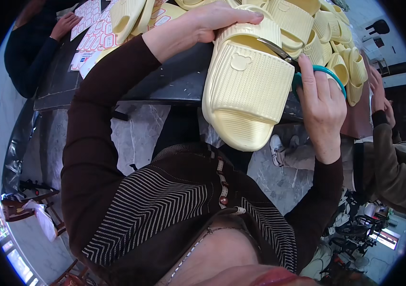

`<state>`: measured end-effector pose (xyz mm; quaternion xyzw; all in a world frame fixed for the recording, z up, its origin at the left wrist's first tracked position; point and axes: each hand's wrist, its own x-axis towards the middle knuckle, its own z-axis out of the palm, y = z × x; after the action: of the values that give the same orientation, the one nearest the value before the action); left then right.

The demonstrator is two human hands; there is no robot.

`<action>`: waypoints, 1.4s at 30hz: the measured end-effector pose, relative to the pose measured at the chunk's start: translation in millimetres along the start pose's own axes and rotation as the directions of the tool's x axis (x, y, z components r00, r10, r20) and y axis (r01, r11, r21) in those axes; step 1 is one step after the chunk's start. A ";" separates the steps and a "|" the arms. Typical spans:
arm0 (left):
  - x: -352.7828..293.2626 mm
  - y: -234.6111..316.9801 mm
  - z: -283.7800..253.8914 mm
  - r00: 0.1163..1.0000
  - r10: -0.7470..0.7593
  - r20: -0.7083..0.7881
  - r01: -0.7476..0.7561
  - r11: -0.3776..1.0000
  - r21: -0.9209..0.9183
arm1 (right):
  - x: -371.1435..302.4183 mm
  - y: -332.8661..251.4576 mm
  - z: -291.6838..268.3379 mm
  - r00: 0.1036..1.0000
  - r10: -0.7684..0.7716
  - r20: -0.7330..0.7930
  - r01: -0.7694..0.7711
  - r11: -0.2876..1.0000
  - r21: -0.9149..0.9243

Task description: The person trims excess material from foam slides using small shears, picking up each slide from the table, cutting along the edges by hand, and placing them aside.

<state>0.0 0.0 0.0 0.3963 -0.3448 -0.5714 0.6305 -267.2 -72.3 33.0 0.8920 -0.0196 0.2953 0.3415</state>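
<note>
A pale yellow slide slipper (pixel 250 83) with a ribbed strap and a raised bear-head shape hangs toe-down at the table's edge. Behind it, and close against it, is a second matching slipper (pixel 255 31). My left hand (pixel 219 20) grips the upper end of the pair, thumb across the top; some of its fingers are hidden. In my right hand (pixel 322 107) is a pair of scissors (pixel 279 50) with teal handles. Their blades point left, into the gap above the front slipper's strap. Whether the tips touch anything is hard to make out.
Many more yellow slippers (pixel 329 28) are heaped on the far right of the dark table (pixel 165 83). Sticker sheets (pixel 99 35) and another slipper pair (pixel 126 19) lie at the far left. Another person's hand (pixel 65 24) rests by the sheets; a co-worker's arm (pixel 381 93) is at right.
</note>
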 end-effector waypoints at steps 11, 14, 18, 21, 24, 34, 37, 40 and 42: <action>-4.8 -1.1 4.8 0.998 -0.020 -0.060 0.020 1.000 -0.007 | 0.0 -0.9 0.3 1.000 -0.011 -0.014 0.011 1.000 0.019; 4.9 1.6 -6.6 0.993 -0.067 -0.100 0.067 0.998 -0.002 | 3.4 5.3 8.5 0.999 -0.034 -0.039 0.035 0.999 0.028; 7.0 2.8 -0.8 0.985 -0.130 -0.118 0.127 0.992 -0.026 | -4.9 8.4 6.8 1.000 0.014 -0.022 -0.012 0.996 0.090; 7.0 1.4 -5.4 0.982 -0.123 -0.144 0.119 0.992 -0.030 | -10.9 7.8 11.5 0.992 0.125 -0.001 -0.122 0.968 0.219; 9.5 -2.1 -10.6 0.982 -0.100 -0.157 0.096 0.995 -0.033 | -23.0 6.3 14.5 0.954 0.288 0.081 -0.296 0.872 0.390; 7.6 11.4 -28.4 0.922 0.129 -0.366 -0.192 0.971 -0.143 | -65.5 -10.2 35.9 0.653 0.711 0.261 -0.633 0.322 0.704; 1.0 24.6 -11.3 0.879 0.183 -0.440 -0.278 0.947 -0.161 | -80.0 -25.6 52.4 0.566 0.724 0.394 -0.636 0.079 0.767; -6.3 28.1 -48.1 0.858 0.191 -0.477 -0.299 0.941 -0.161 | -85.8 -37.1 51.2 0.452 0.696 0.558 -0.580 -0.246 0.777; -8.5 28.5 -68.0 0.864 0.210 -0.457 -0.287 0.952 -0.105 | -84.4 -45.0 41.7 0.404 0.636 0.658 -0.551 -0.405 0.730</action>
<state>72.2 16.5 -4.8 0.4123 -0.1916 -0.4076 0.7919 -304.8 -77.8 -64.3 0.6825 -0.2971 0.3890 -0.5427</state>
